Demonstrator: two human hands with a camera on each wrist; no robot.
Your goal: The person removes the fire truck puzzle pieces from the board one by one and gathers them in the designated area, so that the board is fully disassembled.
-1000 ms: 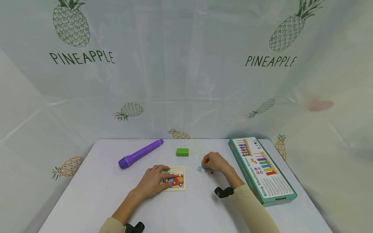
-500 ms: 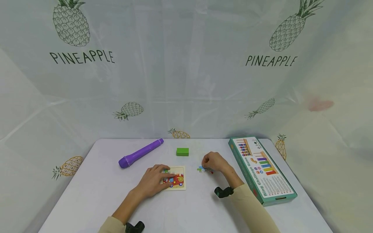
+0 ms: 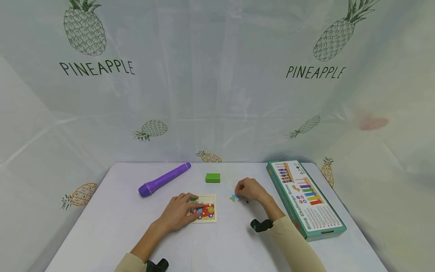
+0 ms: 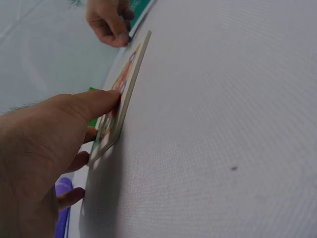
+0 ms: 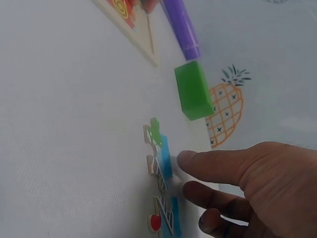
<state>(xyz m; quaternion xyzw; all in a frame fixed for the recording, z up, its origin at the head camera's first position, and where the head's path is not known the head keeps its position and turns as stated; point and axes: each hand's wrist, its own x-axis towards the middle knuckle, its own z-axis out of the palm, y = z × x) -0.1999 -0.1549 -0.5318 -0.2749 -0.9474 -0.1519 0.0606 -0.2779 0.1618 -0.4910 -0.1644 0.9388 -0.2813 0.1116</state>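
Observation:
My left hand rests on a small wooden puzzle board with a red vehicle picture. In the left wrist view the thumb lies on the face of the board, and the other fingers reach toward its far side. Part of the picture is hidden by that hand. My right hand hovers at a couple of flat puzzle pieces to the right of the board. Seen from the right wrist, its thumb and loosely bent fingers are right beside the blue, green and red pieces, with nothing held between them.
A green block stands behind the board. Farther left lies a purple microphone-shaped stick. At the right side of the table is a ring game box. A pineapple-printed cloth hangs behind.

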